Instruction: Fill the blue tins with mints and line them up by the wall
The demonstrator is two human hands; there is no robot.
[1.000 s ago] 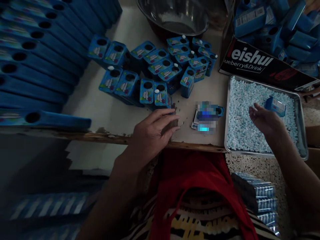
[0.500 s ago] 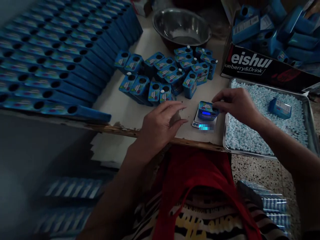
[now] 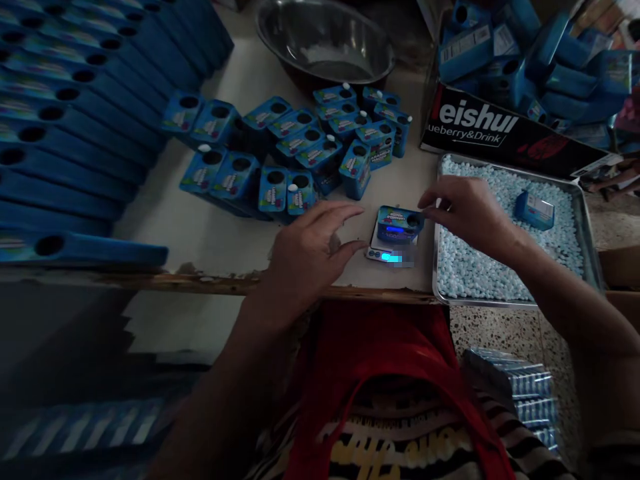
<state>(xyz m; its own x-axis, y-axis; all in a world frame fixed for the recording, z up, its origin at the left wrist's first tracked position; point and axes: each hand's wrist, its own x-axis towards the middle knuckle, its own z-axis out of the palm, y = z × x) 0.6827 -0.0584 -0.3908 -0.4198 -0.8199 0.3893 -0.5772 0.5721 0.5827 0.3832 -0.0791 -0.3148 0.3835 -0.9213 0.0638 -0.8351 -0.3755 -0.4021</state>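
Pale table (image 3: 225,250); blue box (image 3: 397,222), long axis crosswise, hole (image 3: 413,219) rightward; left hand (image 3: 313,243), grip wide; right hand (image 3: 467,208), grip narrow, contents unclear.

Worktable (image 3: 235,248), scale (image 3: 373,253) near front edge, tray (image 3: 436,267) just right of it.
One box (image 3: 400,229) on the scale. Loose cluster of boxes (image 3: 305,157) behind and to its left; bowl (image 3: 273,33) behind the cluster; packed box rows (image 3: 125,150) at far left. Pellets (image 3: 480,267) spread in the tray, a single container (image 3: 535,211) lying on them. Carton (image 3: 500,137) behind the tray, heaped containers (image 3: 570,83) inside. Stacked packs (image 3: 530,387) below table level, right.
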